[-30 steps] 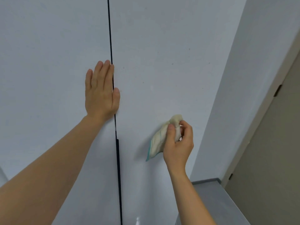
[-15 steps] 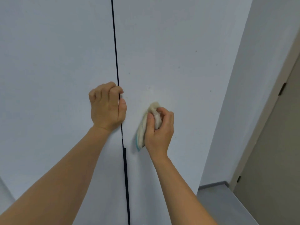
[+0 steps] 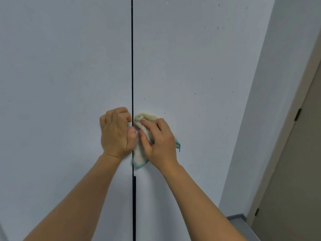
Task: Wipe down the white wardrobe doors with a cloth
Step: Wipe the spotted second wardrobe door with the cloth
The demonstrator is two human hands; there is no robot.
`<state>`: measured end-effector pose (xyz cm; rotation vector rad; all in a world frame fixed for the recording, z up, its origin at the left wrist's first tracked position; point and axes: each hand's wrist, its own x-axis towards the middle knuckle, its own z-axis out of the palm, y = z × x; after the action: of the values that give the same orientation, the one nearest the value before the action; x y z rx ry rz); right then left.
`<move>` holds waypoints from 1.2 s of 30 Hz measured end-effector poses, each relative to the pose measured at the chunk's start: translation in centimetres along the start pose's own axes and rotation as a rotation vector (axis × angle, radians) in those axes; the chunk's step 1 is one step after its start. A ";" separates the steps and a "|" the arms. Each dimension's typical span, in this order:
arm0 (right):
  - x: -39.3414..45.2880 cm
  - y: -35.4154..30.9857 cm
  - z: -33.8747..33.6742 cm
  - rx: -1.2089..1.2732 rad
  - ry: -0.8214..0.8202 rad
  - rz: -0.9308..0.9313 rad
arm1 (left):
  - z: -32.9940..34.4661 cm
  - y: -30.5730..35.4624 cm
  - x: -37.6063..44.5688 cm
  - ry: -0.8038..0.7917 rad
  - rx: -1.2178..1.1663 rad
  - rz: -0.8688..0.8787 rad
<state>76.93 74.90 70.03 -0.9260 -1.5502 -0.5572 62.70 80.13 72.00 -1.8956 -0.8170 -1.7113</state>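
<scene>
R hand [image 3: 159, 141] is gripping a cream cloth w/ teal edging [image 3: 139, 158], pressing it on the right wardrobe door [image 3: 191, 66] just beside the centre gap [image 3: 132, 58]. L hand [image 3: 117, 133] is resting on the left wardrobe door [image 3: 60, 75], fingers curled, holding nothing.

Soft, even indoor light with no glare falls on the pale wardrobe doors [image 3: 191, 66], which read slightly blue-grey. Faint shadows sit just under the hands and the cloth [image 3: 139, 157]. The picture is fairly sharp in the middle; the forearms near the bottom edge look stretched, probably from the wide lens. Fine specks show on the right door.
</scene>
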 end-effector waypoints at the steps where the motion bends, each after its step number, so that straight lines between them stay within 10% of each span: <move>1: 0.0 0.1 0.2 -0.011 -0.017 -0.038 | -0.1 0.0 0.1 -0.009 -0.003 -0.005; 9: 1.1 1.5 -1.0 -0.197 -0.109 -0.188 | -1.1 0.5 0.0 -0.119 0.027 -0.003; 18: 3.6 3.4 -3.8 -0.077 0.225 0.263 | -0.7 0.5 0.5 -0.122 0.124 0.022; 25: 5.9 4.0 -4.7 -0.259 -0.185 -0.345 | -0.8 0.5 0.5 -0.121 0.145 0.024; 30: 9.8 5.2 -6.9 -0.096 0.304 0.221 | -0.6 0.7 0.4 -0.127 0.149 0.020; 36: 1.0 3.3 -2.7 -0.127 -0.209 -0.211 | -1.0 0.3 0.4 -0.143 0.182 0.038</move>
<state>81.19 74.92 71.01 -0.9456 -1.8312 -0.7345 62.24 79.30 72.53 -1.9123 -0.9503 -1.4396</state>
